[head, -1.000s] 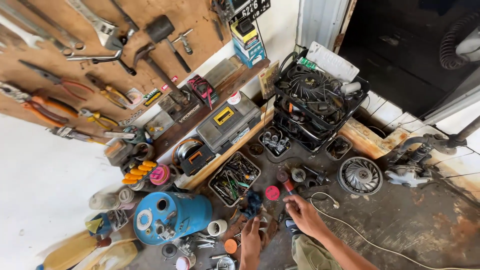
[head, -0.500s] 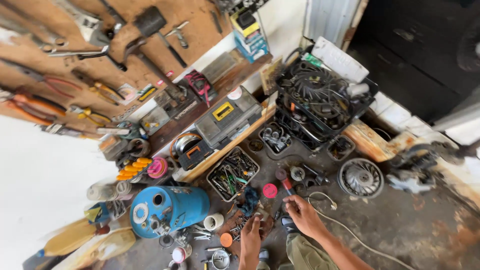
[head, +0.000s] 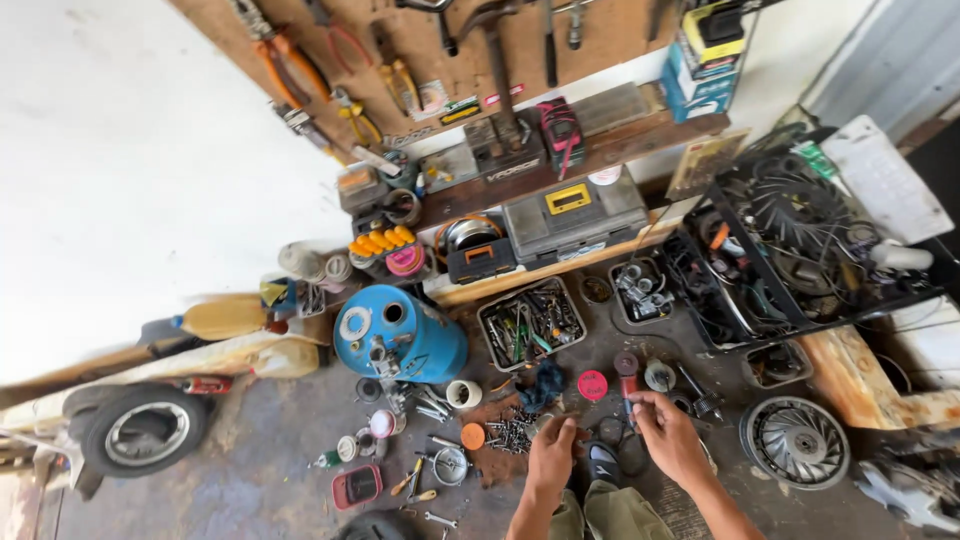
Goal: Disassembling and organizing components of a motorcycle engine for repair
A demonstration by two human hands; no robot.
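Note:
Low in the head view, my left hand point(head: 552, 455) hovers with curled fingers over a pile of small screws and bits point(head: 512, 434) on the concrete floor; what its fingers pinch is too small to tell. My right hand point(head: 670, 435) reaches forward, fingertips at a slim red-handled tool point(head: 629, 384) beside a red round lid point(head: 592, 385). My knees show beneath both hands.
A blue gas cylinder point(head: 398, 335) lies at left, with a tray of mixed tools point(head: 532, 323) beside it. A grey toolbox point(head: 575, 213) sits on a wooden shelf under a pegboard of tools point(head: 420, 50). A crate of fan parts point(head: 790, 240) stands at right, a fan wheel point(head: 795, 441) by it, a small tyre point(head: 140, 428) far left.
The view has swung to the left, bringing the tyre and white wall into sight. My hands stay low over the scattered parts, right hand now at the red-handled tool.

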